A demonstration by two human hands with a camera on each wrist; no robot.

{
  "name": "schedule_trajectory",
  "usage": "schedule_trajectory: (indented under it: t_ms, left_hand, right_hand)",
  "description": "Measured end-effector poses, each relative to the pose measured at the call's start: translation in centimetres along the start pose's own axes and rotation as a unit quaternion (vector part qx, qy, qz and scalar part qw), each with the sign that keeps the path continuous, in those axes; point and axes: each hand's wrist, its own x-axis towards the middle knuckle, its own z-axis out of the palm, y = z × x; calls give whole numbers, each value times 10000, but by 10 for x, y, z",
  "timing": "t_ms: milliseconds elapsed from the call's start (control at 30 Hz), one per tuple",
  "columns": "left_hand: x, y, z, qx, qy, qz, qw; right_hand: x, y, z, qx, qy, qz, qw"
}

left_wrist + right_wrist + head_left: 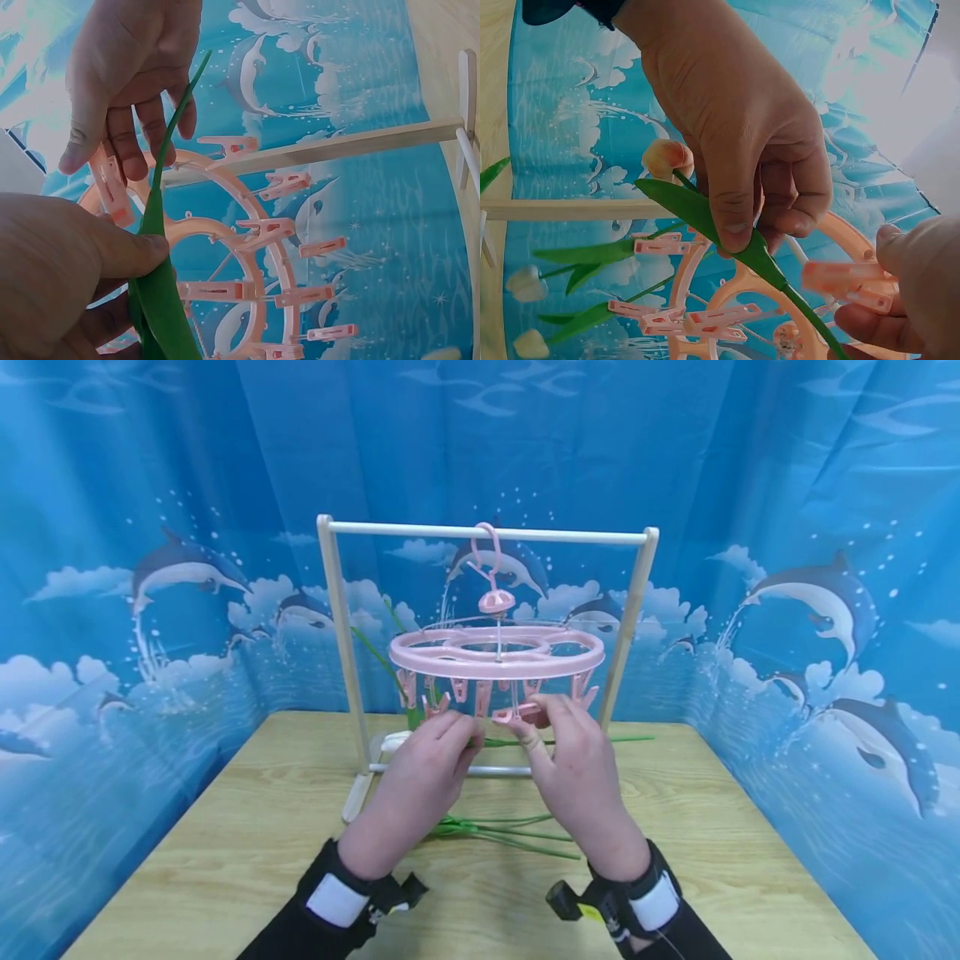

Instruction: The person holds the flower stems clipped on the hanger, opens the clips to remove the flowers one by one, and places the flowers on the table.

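Note:
My left hand (pixel 427 768) pinches a tulip by its green leaf (pixel 690 210) and stem. The peach flower head (pixel 666 159) points downward, and the stem (pixel 814 319) runs up past the other hand. Thumb and fingers of my right hand (pixel 577 760) pinch a pink clothespin (pixel 847 279) on the round hanger. This pink clip hanger (pixel 498 668) hangs by its hook from a white bar. Two white tulips (pixel 529 285) hang head down from other clips in the right wrist view. In the head view my left hand hides most of the held tulip.
A wooden stand (pixel 633 627) with a white top bar (pixel 405 530) frames the hanger. Several green stems (pixel 517 837) lie on the wooden table (pixel 247 860) below my hands. More pink clips (pixel 304 296) dangle around the ring. Blue dolphin curtains (pixel 480 443) enclose the table.

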Motion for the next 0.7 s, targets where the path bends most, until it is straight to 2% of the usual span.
schedule_trajectory:
  t_ms: [167, 267, 400, 500, 600, 700]
  left_hand:
    - [-1, -1, -1, -71, -118, -133, 9998]
    - [-2, -2, -1, -65, -160, -185, 9997]
    - [-2, -4, -1, -28, -192, -227, 9996]
    - [0, -6, -3, -100, -226, -283, 9993]
    - [1, -8, -4, -188, -258, -301, 9990]
    - [1, -10, -5, -147, -273, -353, 9989]
  right_hand:
    - [-1, -2, -1, 108, -467, 501, 9976]
    - [-1, -2, 0, -20, -552, 483, 9973]
    - [-1, -1, 0, -560, -342, 19, 9978]
    - [0, -1, -1, -1060, -302, -235, 9936]
    - [0, 0, -2, -1492, -575, -158, 9870]
    - [0, 2, -1, -1775, -1029, 158, 9786]
